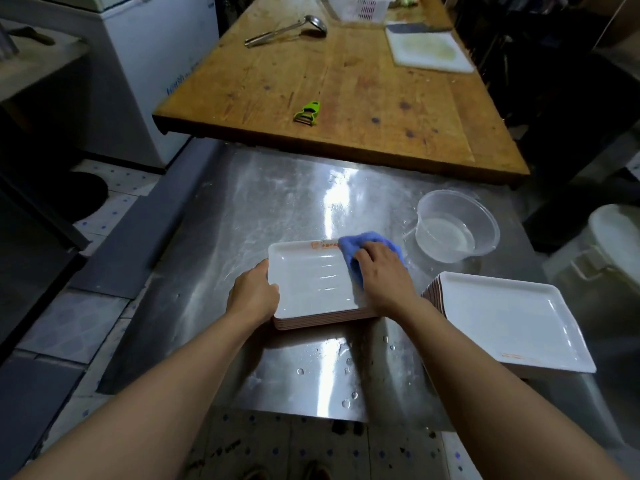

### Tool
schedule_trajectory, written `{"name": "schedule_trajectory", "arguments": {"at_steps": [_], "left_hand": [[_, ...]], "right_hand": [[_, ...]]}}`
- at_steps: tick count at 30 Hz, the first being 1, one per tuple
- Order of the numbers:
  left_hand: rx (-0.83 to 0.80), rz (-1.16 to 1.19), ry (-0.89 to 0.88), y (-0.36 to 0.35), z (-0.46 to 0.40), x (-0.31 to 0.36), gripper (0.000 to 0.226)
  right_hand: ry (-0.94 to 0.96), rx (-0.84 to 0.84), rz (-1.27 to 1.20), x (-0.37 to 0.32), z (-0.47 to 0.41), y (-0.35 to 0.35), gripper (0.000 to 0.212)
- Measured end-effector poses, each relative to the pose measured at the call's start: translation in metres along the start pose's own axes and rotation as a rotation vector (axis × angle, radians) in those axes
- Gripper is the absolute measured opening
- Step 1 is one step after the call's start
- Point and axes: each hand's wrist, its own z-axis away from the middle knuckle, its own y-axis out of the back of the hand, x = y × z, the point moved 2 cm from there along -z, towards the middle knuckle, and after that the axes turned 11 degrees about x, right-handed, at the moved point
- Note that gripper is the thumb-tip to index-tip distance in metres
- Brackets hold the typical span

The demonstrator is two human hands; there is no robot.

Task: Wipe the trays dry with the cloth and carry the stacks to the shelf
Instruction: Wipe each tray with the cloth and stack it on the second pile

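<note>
Mid-wipe: right hand [382,275] presses crumpled blue cloth [360,245] onto top white rectangular tray [308,278]; left hand [254,292] grips its edge. Second tray stack [512,320] waits beside; carrying not begun.

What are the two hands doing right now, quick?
Left hand: grips the left edge of the top tray on the stack.
Right hand: presses the blue cloth onto that tray, fingers curled over it.
</note>
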Motion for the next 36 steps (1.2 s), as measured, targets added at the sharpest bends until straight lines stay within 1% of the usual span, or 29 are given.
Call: {"name": "schedule_trajectory", "arguments": {"at_steps": [2, 3, 7, 11, 14, 17, 19, 20, 21, 22, 23, 24, 26, 28, 30, 32, 36], "left_hand": [[0.001, -0.023, -0.008, 0.0, 0.0, 0.001, 0.045], [0.0, -0.042, -0.012, 0.0, 0.0, 0.001, 0.044], [0.02, -0.142, -0.032, -0.001, 0.0, 0.003, 0.043], [0.052, -0.186, -0.021, -0.004, 0.0, 0.004, 0.047], [0.057, -0.216, -0.016, -0.005, 0.001, 0.003, 0.046], [0.063, -0.282, -0.005, -0.003, 0.002, 0.005, 0.042], [0.121, -0.371, -0.015, -0.002, 0.01, 0.011, 0.042], [0.166, -0.4, -0.073, -0.003, 0.017, 0.016, 0.043], [0.212, -0.404, -0.175, -0.005, 0.025, 0.021, 0.042], [0.241, -0.385, -0.302, -0.008, 0.032, 0.027, 0.038], [0.235, -0.364, -0.427, -0.013, 0.039, 0.033, 0.033], [0.193, -0.368, -0.531, -0.018, 0.045, 0.039, 0.03], [0.07, -0.462, -0.66, -0.031, 0.051, 0.049, 0.03], [0.015, -0.544, -0.706, -0.039, 0.056, 0.058, 0.024], [0.027, -0.56, -0.698, -0.043, 0.059, 0.063, 0.013], [0.048, -0.567, -0.719, -0.045, 0.06, 0.063, 0.015], [0.056, -0.501, -0.776, -0.039, 0.058, 0.062, 0.014]], "right_hand": [[0.046, -0.001, 0.034, 0.003, -0.004, 0.0, 0.037], [0.054, -0.006, 0.034, 0.004, -0.002, 0.001, 0.035], [0.003, -0.044, -0.004, 0.003, 0.025, 0.011, 0.023], [-0.042, -0.075, -0.066, -0.002, 0.058, 0.021, 0.024], [-0.077, -0.1, -0.119, -0.008, 0.066, 0.025, 0.027], [-0.213, -0.118, -0.29, -0.008, 0.065, 0.034, 0.026], [-0.353, -0.039, -0.456, -0.001, 0.069, 0.043, 0.021], [-0.429, 0.034, -0.53, 0.003, 0.072, 0.047, 0.018], [-0.5, 0.114, -0.588, 0.008, 0.075, 0.051, 0.018], [-0.565, 0.187, -0.631, 0.012, 0.078, 0.053, 0.019], [-0.621, 0.246, -0.665, 0.015, 0.08, 0.056, 0.02], [-0.67, 0.29, -0.696, 0.018, 0.082, 0.057, 0.021], [-0.744, 0.342, -0.757, 0.023, 0.083, 0.058, 0.02], [-0.778, 0.364, -0.787, 0.027, 0.085, 0.058, 0.019], [-0.789, 0.373, -0.791, 0.03, 0.087, 0.058, 0.019], [-0.803, 0.372, -0.805, 0.032, 0.088, 0.058, 0.02], [-0.842, 0.387, -0.83, 0.035, 0.092, 0.058, 0.019]]}}
